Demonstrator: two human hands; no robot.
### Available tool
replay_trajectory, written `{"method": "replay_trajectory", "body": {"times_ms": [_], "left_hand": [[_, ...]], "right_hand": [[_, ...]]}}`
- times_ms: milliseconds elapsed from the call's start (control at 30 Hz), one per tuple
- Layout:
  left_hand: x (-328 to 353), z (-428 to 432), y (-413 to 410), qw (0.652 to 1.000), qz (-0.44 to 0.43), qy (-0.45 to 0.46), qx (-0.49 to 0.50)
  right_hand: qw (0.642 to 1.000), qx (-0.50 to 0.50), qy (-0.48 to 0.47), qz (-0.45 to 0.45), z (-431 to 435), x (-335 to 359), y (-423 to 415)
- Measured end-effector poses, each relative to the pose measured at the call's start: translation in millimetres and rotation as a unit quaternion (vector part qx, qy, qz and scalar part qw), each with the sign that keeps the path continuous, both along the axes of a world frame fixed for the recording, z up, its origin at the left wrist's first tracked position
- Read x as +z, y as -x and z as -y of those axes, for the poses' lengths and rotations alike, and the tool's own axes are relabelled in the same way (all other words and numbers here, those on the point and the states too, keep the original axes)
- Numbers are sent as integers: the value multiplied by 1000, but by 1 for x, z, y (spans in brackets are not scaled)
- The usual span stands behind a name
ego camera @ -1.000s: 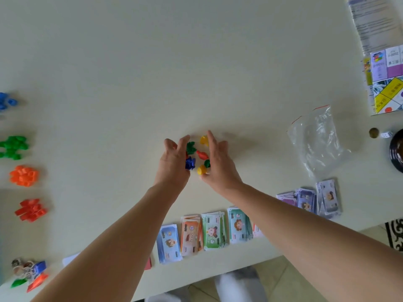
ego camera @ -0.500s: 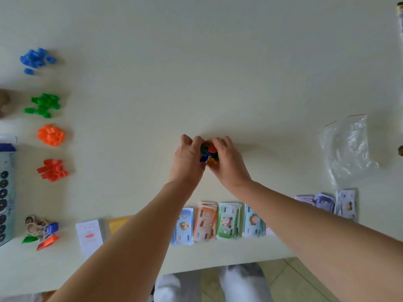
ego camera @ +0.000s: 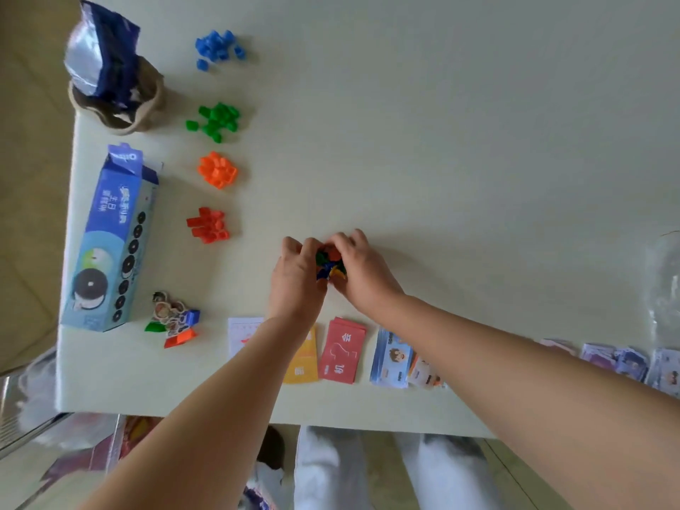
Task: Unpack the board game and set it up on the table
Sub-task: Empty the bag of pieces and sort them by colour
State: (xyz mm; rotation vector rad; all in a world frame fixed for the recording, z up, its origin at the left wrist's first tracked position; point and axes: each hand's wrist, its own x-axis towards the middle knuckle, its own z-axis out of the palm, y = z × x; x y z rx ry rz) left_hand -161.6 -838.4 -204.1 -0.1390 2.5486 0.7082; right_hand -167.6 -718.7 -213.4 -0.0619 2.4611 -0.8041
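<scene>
Seen from the head camera, the left hand [ego camera: 296, 277] and right hand [ego camera: 362, 268] meet at the middle of the pale tabletop [ego camera: 441, 141], fingers curled together round a small heap of mixed game pieces [ego camera: 328, 265]. From 11 to about 9 o'clock of them lie the blue pile [ego camera: 218, 49], green pile [ego camera: 215, 121], orange pile [ego camera: 218, 170] and red pile [ego camera: 208, 224]. The red cards [ego camera: 342, 351] lie at 6 o'clock.

Blue cookie box [ego camera: 110, 237] lying flat, well left of left hand [ego camera: 296, 285], far-end flap raised. Just beyond box, up-left of hand: beige woven basket [ego camera: 149, 104] holding blue-and-silver foil bag [ego camera: 101, 53], upright. Pale trousers [ego camera: 331, 469] below, nearer than right hand [ego camera: 362, 268]. Tan floor [ego camera: 29, 178] far left. Blurred clutter lower left, unidentifiable.
</scene>
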Motion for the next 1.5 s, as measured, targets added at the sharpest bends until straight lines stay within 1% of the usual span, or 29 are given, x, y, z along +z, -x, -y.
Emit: {"method": "replay_trajectory", "body": {"times_ms": [167, 300, 567, 767, 900, 1067, 1167, 1233, 1367, 1500], "left_hand": [[-3, 56, -5, 999, -11, -7, 41], [-3, 89, -12, 998, -12, 9, 60], [0, 112, -20, 998, -11, -2, 68], [3, 114, -20, 998, -15, -5, 65], [3, 114, -20, 998, -3, -3, 57], [-1, 108, -18, 999, 2, -8, 50], [-3, 109, -15, 999, 6, -9, 51], [-3, 111, -15, 999, 6, -8, 50], [-2, 113, -16, 999, -2, -9, 43], [-1, 111, -13, 999, 3, -8, 37]], "right_hand": [[999, 43, 13, -2, 55, 0, 6], [998, 69, 10, -2, 90, 0, 8], [994, 90, -55, -40, 101, 3, 3], [993, 77, -70, -56, 89, 7, 1], [994, 16, -108, -31, 74, 9, -4], [997, -43, -54, 19, 75, 8, -3], [997, -64, -10, 31, 87, 5, 1], [997, -63, 4, 38, 91, 4, 4], [998, -64, -5, 22, 86, 6, 2], [997, -51, 30, 46, 92, 6, 2]]}}
